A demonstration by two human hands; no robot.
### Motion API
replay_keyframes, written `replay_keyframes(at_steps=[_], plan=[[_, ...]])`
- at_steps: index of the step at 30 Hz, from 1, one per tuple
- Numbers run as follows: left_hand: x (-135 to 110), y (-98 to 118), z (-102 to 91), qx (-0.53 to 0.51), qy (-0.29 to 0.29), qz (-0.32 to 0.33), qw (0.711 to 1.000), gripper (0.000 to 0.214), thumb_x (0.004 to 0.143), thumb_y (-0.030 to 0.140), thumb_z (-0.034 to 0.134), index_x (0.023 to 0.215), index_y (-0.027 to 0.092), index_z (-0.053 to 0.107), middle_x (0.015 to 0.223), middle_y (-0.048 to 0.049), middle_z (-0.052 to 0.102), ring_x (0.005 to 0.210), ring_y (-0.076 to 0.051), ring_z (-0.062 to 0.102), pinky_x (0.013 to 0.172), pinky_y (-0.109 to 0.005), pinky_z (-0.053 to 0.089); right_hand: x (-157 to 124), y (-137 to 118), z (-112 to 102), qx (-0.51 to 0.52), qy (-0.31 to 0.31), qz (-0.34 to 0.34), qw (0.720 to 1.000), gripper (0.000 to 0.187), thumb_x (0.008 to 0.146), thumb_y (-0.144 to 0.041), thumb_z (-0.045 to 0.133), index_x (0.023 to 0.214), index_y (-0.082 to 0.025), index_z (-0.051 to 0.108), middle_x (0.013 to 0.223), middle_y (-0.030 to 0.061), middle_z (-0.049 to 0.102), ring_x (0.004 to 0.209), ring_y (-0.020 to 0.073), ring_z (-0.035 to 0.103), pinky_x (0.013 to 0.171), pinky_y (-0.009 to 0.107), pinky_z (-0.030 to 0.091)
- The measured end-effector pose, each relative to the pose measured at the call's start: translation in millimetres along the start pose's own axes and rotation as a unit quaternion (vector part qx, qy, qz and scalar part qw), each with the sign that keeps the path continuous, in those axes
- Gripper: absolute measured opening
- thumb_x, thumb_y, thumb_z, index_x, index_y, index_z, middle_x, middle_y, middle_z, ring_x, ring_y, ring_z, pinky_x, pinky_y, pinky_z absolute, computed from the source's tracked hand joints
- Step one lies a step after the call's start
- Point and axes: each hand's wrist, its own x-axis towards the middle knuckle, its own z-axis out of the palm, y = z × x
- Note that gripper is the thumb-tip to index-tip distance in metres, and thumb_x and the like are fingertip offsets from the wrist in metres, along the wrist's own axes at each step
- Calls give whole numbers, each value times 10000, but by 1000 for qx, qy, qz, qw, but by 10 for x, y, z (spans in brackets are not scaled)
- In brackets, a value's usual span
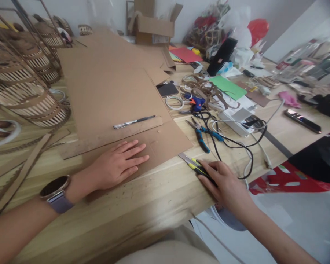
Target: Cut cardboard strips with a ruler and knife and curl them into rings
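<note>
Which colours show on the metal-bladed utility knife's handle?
The handle is yellow-green and black in the head view.

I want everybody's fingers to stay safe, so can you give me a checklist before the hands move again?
1. Right hand has a grip on the cutter: ok.
2. Left hand lies flat on the cardboard: ok.
3. Left fingers are apart from the blade: ok.
4. Pen is off the cardboard: not ok, it lies on top.
5. Pliers are off the cardboard: ok, they're beside it.
6. Blade is sharp: cannot tell.
</note>
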Motion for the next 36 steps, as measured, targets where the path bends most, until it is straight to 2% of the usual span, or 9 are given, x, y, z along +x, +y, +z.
replay_keyframes(at_steps=[4,11,16,20,26,36], plan=[[-6,-4,12,1,3,0,1000,426,1046,398,332,1421,316,517,1569,-4,382,1471,-254,283,1200,-467,262,65,-85,4,12,-11,0,1000,428,988,-430,406,1279,-187,605,1031,117,615,969,251,625,841,382,562],[15,-5,-2,-4,-4,0,1000,425,1044,386,346,1431,304,502,1579,4,361,1482,-253,257,1209,-479,244,-11,-165,-3,5,-6,-15,1000,426,988,-419,417,1306,-193,589,996,110,624,916,241,635,803,378,574],[-124,-204,-123,-36,-35,21,999,450,1059,303,284,1475,236,441,1591,-34,331,1484,-208,258,1190,-407,309,50,-153,30,11,-9,-6,1000,435,983,-435,413,1282,-188,609,996,114,622,937,254,637,816,403,571],[-260,-311,-139,-5,-27,-5,1000,455,1046,389,315,1459,272,466,1576,-32,358,1489,-252,243,1202,-486,251,111,-141,42,18,-1,-2,1000,438,984,-445,406,1262,-179,616,1005,117,615,949,256,629,827,400,560],[-183,-218,-80,-1,-20,-54,998,456,1048,427,291,1446,311,481,1564,-17,386,1474,-246,284,1193,-476,261,239,-72,36,31,-14,6,999,442,981,-456,408,1271,-189,607,986,116,614,926,256,616,824,409,548],[-170,-193,-80,-11,-6,-64,998,436,1044,404,322,1435,322,496,1561,-6,393,1470,-240,294,1198,-463,259,212,-95,1,27,-23,-19,999,427,981,-439,424,1273,-186,606,980,104,608,933,242,626,816,372,558]])
